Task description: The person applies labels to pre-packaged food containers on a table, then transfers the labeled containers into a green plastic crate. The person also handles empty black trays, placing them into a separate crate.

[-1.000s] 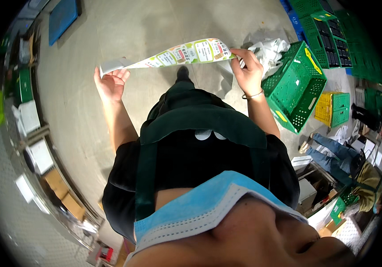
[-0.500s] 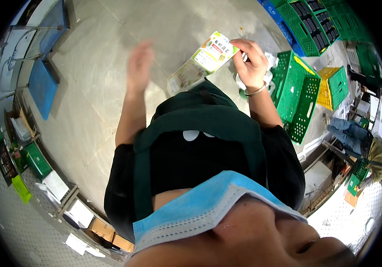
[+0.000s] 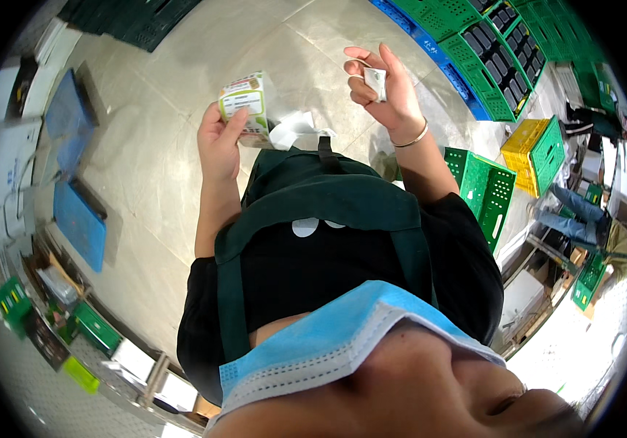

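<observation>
My left hand [image 3: 220,142] pinches a printed plastic pouch [image 3: 245,98], white and green with coloured print, thumb across its front. Part of the pouch looks clear. Just right of the pouch, low in front of my apron [image 3: 328,190], shows a crumpled white sheet [image 3: 295,130]; whether it touches the pouch I cannot tell. My right hand [image 3: 395,102] is raised to the right, with a small white square packet [image 3: 376,82] held against its curled fingers. A thin band crosses those fingers, and a bracelet [image 3: 413,136] is on the wrist.
To the right stand a green crate [image 3: 482,191] and a yellow crate [image 3: 526,146]. Green crates of black trays [image 3: 485,55] sit on a blue pallet [image 3: 430,55]. Blue panels [image 3: 80,226] lie at the left. Another person's legs [image 3: 576,215] show at far right.
The printed pouch has passed from my right hand to my left. My right hand has moved up and left and now holds the small white packet. The view has turned somewhat.
</observation>
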A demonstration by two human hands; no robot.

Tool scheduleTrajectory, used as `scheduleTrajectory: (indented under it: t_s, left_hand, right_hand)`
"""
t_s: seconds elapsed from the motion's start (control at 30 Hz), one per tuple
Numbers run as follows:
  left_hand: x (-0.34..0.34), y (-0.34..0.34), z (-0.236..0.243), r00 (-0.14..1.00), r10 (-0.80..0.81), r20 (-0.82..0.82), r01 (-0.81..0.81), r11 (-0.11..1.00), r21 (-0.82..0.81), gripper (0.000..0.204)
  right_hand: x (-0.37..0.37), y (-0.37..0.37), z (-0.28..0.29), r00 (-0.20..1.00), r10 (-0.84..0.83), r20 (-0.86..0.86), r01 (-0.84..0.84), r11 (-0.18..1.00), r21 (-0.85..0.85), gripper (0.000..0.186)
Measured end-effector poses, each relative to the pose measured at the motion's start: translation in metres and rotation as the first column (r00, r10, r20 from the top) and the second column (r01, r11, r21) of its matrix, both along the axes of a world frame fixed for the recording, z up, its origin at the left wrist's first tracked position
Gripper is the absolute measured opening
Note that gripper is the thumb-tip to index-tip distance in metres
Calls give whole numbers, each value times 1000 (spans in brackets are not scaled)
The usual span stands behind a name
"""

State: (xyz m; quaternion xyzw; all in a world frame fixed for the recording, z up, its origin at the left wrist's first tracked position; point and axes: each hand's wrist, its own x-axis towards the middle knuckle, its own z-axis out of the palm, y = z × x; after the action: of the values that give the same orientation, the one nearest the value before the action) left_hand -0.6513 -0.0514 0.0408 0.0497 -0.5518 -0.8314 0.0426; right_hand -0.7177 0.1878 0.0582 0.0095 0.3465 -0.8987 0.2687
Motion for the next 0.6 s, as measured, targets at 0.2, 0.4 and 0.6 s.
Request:
scheduleTrajectory:
  t_s: [0.2,0.4,0.6]
  left_hand:
    - [-147,-8,9,970,-195,-144,151,950,-272,27]
    - [-281,-13,22,590,-785,190,798,530,-288,23]
    - [-420,9,-3,202,-902,380,975,150,-163,21]
  right_hand:
    - [-95,-16,-38,974,55,-221,2,969,249,28]
    - [-191,-72,-40,999,36,33,-34,998,-58,30]
    - [-276,-18,-29,831,-553,50,555,826,-99,35]
